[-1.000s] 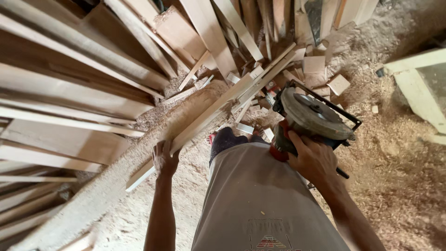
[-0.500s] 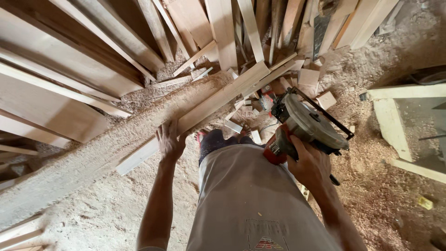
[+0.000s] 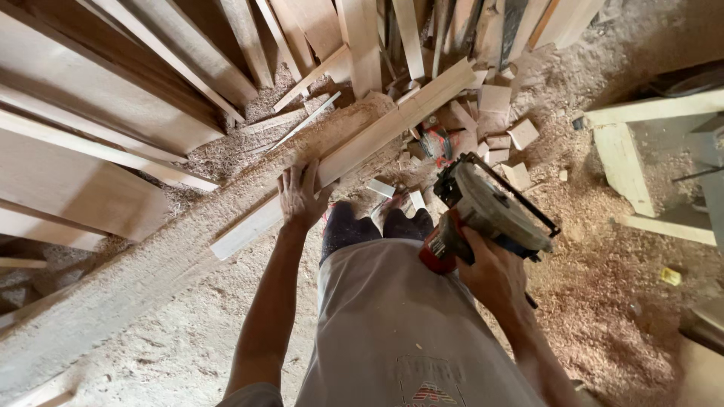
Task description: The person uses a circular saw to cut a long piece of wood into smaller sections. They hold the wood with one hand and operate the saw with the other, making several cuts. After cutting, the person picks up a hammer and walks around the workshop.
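Note:
My left hand (image 3: 300,197) rests flat, fingers spread, on a long pale wooden plank (image 3: 377,139) that lies slanted over a sawdust-covered beam on the floor. My right hand (image 3: 494,275) grips the red handle of a hand-held circular saw (image 3: 486,207), held in the air just right of my legs, apart from the plank. The saw's round grey blade guard and black base plate face up. My dark trouser legs (image 3: 369,226) and grey shirt fill the lower middle.
Many long boards (image 3: 113,98) lean and lie at the left and top. Small offcut blocks (image 3: 501,124) are scattered beyond the plank's far end. A pale wooden frame (image 3: 626,154) stands at the right. Sawdust (image 3: 603,301) covers the floor.
The view has shifted, so plank and saw sit lower and closer. My left hand has slid further up onto the plank. The saw stays gripped in my right hand.

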